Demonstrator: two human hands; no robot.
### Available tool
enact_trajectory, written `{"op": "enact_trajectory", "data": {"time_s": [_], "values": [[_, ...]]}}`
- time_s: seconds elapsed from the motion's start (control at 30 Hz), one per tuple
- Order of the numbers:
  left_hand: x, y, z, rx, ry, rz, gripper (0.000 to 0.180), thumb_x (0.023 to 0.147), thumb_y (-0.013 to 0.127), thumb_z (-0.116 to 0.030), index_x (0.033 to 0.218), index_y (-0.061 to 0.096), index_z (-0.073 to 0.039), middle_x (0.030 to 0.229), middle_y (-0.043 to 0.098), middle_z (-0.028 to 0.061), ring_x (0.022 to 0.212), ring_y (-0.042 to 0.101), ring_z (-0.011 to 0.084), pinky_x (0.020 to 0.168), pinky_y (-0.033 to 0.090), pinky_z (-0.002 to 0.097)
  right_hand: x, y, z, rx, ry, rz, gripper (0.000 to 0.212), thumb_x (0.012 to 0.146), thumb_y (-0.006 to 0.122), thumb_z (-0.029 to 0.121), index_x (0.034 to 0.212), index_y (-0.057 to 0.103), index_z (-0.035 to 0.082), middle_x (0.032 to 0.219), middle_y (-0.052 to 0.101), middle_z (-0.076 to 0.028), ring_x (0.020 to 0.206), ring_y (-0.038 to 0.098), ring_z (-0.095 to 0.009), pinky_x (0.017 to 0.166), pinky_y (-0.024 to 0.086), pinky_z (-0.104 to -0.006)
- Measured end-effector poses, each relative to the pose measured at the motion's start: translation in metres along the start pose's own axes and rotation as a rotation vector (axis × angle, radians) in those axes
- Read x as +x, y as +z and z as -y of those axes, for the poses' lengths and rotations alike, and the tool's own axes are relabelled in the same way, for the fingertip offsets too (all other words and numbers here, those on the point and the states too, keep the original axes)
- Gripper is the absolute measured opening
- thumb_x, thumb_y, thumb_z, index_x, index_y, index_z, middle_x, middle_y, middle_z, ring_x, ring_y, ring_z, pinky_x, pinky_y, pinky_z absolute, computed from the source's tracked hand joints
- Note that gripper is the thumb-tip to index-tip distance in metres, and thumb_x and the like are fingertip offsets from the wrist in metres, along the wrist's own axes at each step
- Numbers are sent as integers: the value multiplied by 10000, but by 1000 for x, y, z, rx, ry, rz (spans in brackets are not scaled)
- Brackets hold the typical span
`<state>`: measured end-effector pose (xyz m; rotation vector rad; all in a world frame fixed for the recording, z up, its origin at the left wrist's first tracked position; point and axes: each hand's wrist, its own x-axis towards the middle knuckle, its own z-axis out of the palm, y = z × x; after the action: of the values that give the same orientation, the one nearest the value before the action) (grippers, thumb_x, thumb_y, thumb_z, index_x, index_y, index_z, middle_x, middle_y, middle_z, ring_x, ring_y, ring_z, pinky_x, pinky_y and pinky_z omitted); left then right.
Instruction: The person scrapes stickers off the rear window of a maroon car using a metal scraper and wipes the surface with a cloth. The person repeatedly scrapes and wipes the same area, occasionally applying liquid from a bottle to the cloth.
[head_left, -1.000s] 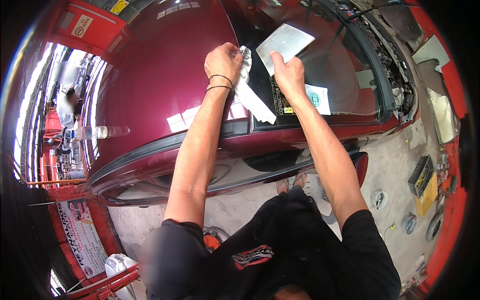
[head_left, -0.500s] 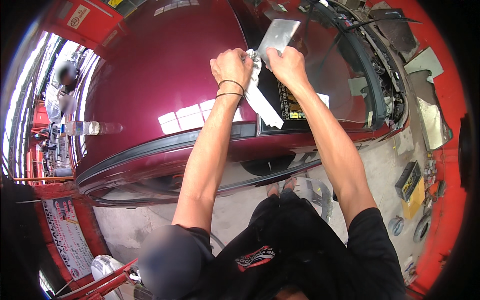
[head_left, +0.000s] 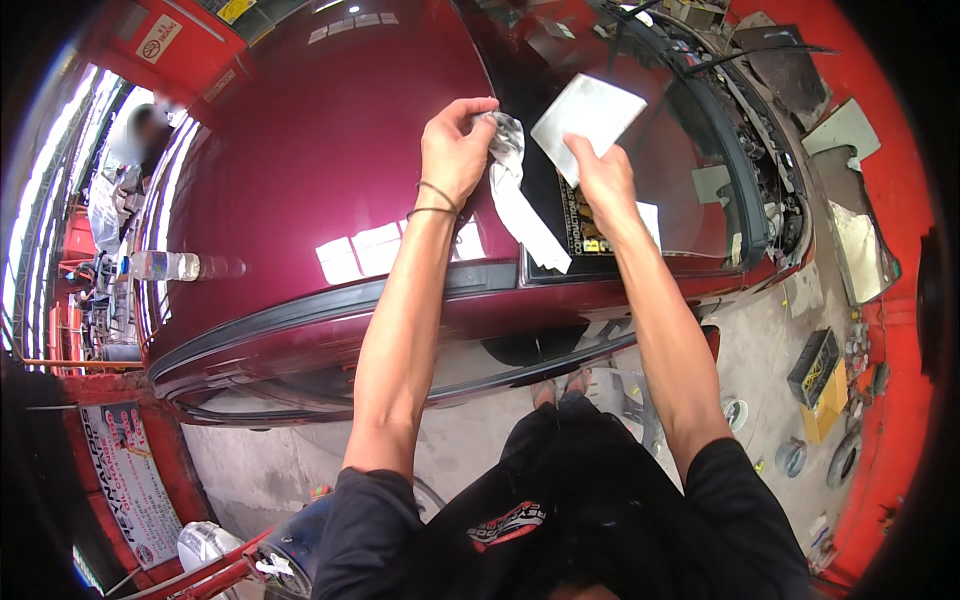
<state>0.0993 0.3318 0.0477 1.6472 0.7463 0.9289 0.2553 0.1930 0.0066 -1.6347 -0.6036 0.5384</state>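
Note:
My left hand (head_left: 455, 152) is closed in a pinch on the crumpled, smudged upper end of a white strip (head_left: 527, 228), paper or cloth. The strip hangs down over the black band at the border of a maroon car roof (head_left: 290, 160) and the windshield (head_left: 670, 150). In my right hand (head_left: 607, 185) is a thin, flat, pale grey rectangular plate (head_left: 595, 112), thumb on its upper face and the other fingers mostly hidden beneath. It is tilted above the glass, apart from the strip. A sticker with yellow and black print (head_left: 592, 242) lies below my right hand.
A clear water bottle (head_left: 165, 266) stands on the roof's left side. Another person (head_left: 118, 200) is farther left. Wipers (head_left: 755, 58) cross the windshield's right edge. On the floor at right, a black crate (head_left: 815, 366) sits by a yellow box (head_left: 827, 408) and a tire (head_left: 845, 460).
My hands have drawn apart. The plate has moved right and down and turned its broad, pale face up. The blurred round dark shape at lower left is gone.

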Motion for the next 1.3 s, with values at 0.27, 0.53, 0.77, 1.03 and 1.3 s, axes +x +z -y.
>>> {"op": "enact_trajectory", "data": {"time_s": [0.27, 0.53, 0.77, 1.03, 1.3], "values": [[-90, -29, -72, -629, -6, 42, 402, 1020, 662, 22, 1419, 624, 51, 1238, 735, 111, 1119, 715, 156, 1034, 575, 309, -150, -134, 22, 246, -4, 338, 521, 1068, 652, 82, 1536, 447, -20, 1433, 638, -127, 1316, 605, -184, 1156, 454, -352], [-216, -9, -94, -810, -87, 116, 542, 971, 753, 5, 1479, 565, 30, 1343, 699, 121, 1220, 686, 168, 1082, 559, 335, -202, -219, -13, 233, 197, 336, 248, 1043, 538, 134, 1162, 703, -8, 1043, 695, -46, 944, 605, -123, 886, 474, -294], [-270, 16, -84, -765, -160, 152, 448, 1035, 643, -7, 1474, 573, 50, 1367, 701, 149, 1241, 677, 183, 1092, 530, 337, -199, -145, 55, 214, 158, 547, 296, 1112, 639, 271, 1255, 688, 16, 678, 570, 58, 560, 454, -25, 556, 388, -234], [-331, 21, -69, -633, -230, -236, 328, 1062, 617, -13, 1380, 694, 20, 1261, 743, 77, 1170, 680, 136, 1048, 526, 295, -210, -122, 50, -78, 75, 993, 214, 1084, 708, 214, 986, 721, 24, 791, 656, 56, 745, 556, -24, 638, 453, -259], [-430, 22, -41, -307, -279, -324, 330, 1037, 739, -154, 1330, 725, -2, 1176, 727, 30, 1163, 649, 138, 1047, 475, 306, -225, -61, 55, -174, -57, 1309, 361, 1115, 621, 341, 1094, 737, 1, 801, 716, -149, 778, 666, -165, 720, 535, -383]]}}
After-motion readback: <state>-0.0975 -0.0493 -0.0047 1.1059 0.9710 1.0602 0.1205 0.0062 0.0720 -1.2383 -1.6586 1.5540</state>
